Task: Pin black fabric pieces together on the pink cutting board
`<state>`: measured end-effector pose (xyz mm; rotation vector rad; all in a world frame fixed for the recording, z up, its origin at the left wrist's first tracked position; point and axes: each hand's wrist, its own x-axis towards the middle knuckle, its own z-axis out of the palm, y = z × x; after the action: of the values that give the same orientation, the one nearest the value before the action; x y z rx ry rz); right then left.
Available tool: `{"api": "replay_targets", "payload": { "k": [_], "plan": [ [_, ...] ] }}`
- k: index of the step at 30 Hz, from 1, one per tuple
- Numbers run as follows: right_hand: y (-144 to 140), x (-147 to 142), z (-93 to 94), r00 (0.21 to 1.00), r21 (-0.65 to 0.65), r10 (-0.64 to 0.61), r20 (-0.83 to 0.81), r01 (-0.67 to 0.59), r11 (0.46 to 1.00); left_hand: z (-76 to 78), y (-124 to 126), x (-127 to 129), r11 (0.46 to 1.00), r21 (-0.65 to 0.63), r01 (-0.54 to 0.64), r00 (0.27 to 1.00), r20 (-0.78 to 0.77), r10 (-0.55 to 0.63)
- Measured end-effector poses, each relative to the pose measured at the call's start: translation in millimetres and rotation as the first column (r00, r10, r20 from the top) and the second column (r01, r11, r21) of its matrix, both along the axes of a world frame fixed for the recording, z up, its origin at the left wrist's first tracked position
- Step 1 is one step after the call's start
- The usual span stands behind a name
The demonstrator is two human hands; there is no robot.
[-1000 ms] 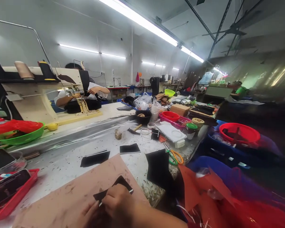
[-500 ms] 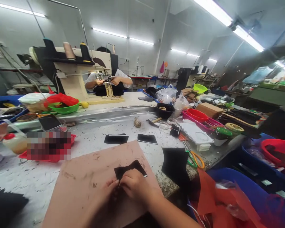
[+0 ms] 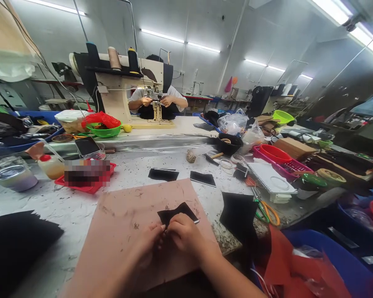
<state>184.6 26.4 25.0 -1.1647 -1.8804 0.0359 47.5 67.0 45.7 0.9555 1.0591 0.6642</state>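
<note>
A small black piece of fabric or leather (image 3: 182, 208) with a pale strip at its right end lies on a pinkish board (image 3: 118, 219). At its near edge, my left hand (image 3: 151, 236) has thumb and fingers closed on the piece. My right hand (image 3: 184, 232) covers its near middle part, fingers bent and pinched beside the left fingertips. What lies right under the fingertips is hidden. Beyond the board rest two flat black pieces, one at left (image 3: 163, 174) and one at right (image 3: 202, 178). A larger black piece (image 3: 238, 210) is right of the board.
Scissors with green and orange handles (image 3: 269, 213) lie at the right edge, near a notebook (image 3: 272, 178) and a hammer (image 3: 214, 156). A red tray (image 3: 93, 188) stands left. Behind, a person's hands (image 3: 167, 100) work at a sewing machine (image 3: 112, 95). Black sheets (image 3: 21, 240) lie front left.
The view has swung to the left, so everything appears farther right. Both my hands stay on the small black piece, with only slight finger movement.
</note>
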Motion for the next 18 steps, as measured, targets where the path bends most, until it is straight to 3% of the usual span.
{"api": "replay_targets", "payload": {
  "k": [9, 18],
  "plan": [
    [0.7, -2.0, -0.1, 1.0, -0.028, 0.0, -0.001, 0.0, 1.0, 2.4, -3.8, 1.1, 1.0, -0.012, -0.029, 1.0, 0.001, 0.029],
    [-5.9, 1.1, 2.5, 0.975, -0.157, 0.061, -0.215, -0.096, 0.983, 6.2, -7.4, 2.5, 0.997, -0.068, -0.02, 1.0, 0.017, 0.021]
  ]
}}
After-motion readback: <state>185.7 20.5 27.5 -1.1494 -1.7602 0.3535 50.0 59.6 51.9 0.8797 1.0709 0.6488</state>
